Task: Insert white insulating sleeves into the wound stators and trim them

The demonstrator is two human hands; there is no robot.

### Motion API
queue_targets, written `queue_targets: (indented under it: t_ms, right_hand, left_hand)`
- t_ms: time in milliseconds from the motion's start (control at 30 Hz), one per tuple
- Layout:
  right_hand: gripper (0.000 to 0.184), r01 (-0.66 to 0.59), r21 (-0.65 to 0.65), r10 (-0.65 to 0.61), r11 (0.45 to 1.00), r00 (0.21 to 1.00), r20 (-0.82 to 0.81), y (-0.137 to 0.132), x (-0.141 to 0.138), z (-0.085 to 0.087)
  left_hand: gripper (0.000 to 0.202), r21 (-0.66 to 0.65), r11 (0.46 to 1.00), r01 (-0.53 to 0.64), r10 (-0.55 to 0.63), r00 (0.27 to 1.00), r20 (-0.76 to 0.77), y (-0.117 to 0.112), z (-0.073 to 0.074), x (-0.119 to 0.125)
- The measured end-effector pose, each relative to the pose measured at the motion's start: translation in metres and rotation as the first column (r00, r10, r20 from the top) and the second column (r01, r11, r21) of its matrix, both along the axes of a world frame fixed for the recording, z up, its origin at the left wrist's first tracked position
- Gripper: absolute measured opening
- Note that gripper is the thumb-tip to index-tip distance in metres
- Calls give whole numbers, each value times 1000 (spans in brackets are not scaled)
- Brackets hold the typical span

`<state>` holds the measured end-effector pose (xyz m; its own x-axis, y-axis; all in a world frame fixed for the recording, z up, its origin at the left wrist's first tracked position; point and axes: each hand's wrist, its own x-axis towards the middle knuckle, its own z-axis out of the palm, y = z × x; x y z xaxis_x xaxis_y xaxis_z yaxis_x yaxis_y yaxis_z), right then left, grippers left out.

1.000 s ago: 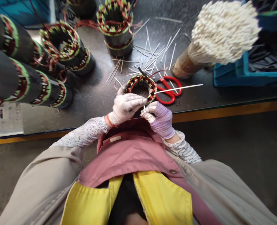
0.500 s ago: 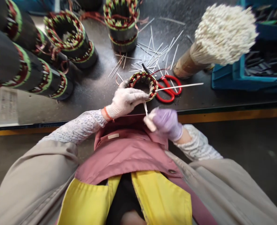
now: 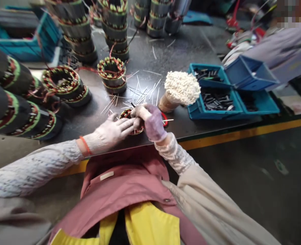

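Observation:
A small motor stator point(image 3: 125, 114), with red and green windings round its rim, lies near the front edge of the bench, largely covered by my hands. My left hand point(image 3: 111, 132), in a white glove, holds it at the left and near side, thumb apart and fingers reaching straight across the rim. Over the stator's right side, my right hand point(image 3: 152, 121), in a purple glove with pale fingertips, has its fingers pinched together against my left fingertips. Whatever it pinches is hidden. Behind it, red-handled scissors point(image 3: 165, 117) show in part, with a white stick point(image 3: 169, 120) across them.
Loose white sticks point(image 3: 146, 93) are scattered beyond the stator. A bundle of white sticks point(image 3: 182, 87) stands to the right, beside blue bins point(image 3: 216, 114) of dark strips. Stacked stators point(image 3: 30, 117) crowd the left. Another person's sleeve point(image 3: 272, 47) is at the far right.
My right hand has risen from below the bench edge to the stator and now meets my left fingertips. The view has swung up and right, bringing more bins and another person into sight.

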<state>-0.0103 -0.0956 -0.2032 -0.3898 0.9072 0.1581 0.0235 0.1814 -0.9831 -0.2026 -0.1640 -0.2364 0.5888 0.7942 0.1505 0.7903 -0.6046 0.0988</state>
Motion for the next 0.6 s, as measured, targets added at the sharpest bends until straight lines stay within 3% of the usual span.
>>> queue_targets:
  t_ms: [67,100,167,233,300,333,433,533,600]
  right_hand:
    - [33,118,271,-129,955,991,22,10,28,5]
    - [30,202,449,-242,870,970,33,17,44,7]
    - [30,278,677,-473,681,873,118,36,71,10]
    - [33,226,785,-624,577,742,245,57,87,12]
    - [29,127,825,-669,551,658,346,74,91,13]
    - [26,91,836,-664,542,655,359,78,91,14]
    - [25,194,839,-601,508,778,183,81,85,21]
    - [32,382,710,-510,592,859,-37,81,79,29]
    - [36,360,640,-423,679,904,-60,83,77,29]
  left_hand:
    - [50,-18,999,-33,31,995,-92,4,7,-13]
    - [50,-41,999,-18,13,992,-126,6,8,-20]
    - [46,-110,992,60,-78,983,-165,9,10,-30]
    - [39,-156,980,122,-149,973,-175,11,10,-33]
    - [35,-173,978,116,-148,971,-185,9,12,-30]
    - [36,-180,979,96,-130,973,-192,7,12,-27]
    - [42,-209,977,40,-79,980,-180,-1,10,-21]
    - [43,-218,976,-6,-16,995,-100,-7,-2,-17]
    - [40,-189,979,-74,69,997,-35,-12,-12,-11]
